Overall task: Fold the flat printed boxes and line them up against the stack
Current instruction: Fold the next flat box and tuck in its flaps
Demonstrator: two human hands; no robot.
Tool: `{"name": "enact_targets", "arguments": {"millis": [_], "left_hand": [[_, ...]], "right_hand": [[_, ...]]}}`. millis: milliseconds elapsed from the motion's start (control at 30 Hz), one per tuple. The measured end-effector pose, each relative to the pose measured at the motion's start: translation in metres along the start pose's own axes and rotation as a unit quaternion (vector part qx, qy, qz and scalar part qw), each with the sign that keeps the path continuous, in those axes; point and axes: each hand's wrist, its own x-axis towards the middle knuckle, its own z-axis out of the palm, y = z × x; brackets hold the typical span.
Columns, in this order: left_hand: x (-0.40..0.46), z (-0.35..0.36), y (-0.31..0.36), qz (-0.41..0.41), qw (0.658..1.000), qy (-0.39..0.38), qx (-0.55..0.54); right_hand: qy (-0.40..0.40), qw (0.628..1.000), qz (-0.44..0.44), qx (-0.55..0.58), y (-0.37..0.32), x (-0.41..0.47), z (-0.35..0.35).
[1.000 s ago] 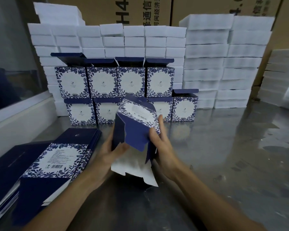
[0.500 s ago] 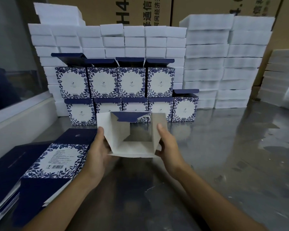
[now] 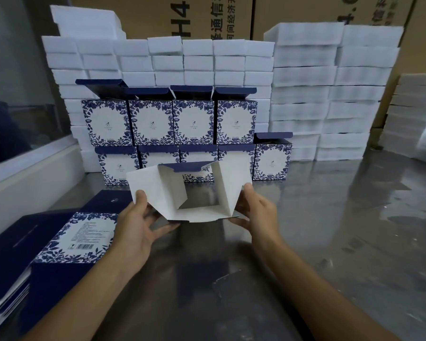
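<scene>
A: Now mid-fold. Both hands hold the box (image 3: 190, 193) just in front of the folded row (image 3: 192, 141). Left hand (image 3: 135, 227) pinches one flap, right hand (image 3: 256, 212) the other; fingers curled.
B: Next?
A: Probably tuck flaps shut, then set it beside the row's end box (image 3: 272, 159).

Two bare forearms reach in from the lower edge, ending in the left hand (image 3: 135, 230) and the right hand (image 3: 258, 215). Both are uncovered up to the frame edge. The fingernails are short and plain.
</scene>
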Motion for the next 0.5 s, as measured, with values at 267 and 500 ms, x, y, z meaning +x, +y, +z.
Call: {"name": "enact_targets", "arguments": {"millis": [267,500], "left_hand": [[-0.006,0.008,0.001,0.001,1.0,0.005,0.027],[-0.005,0.001,0.004,-0.007,0.999,0.035,0.029]], "right_hand": [[0.035,0.936,-0.285,-0.202,0.014,0.006,-0.006],[-0.153,0.893,-0.244,-0.345,0.021,0.0,-0.01]]}}
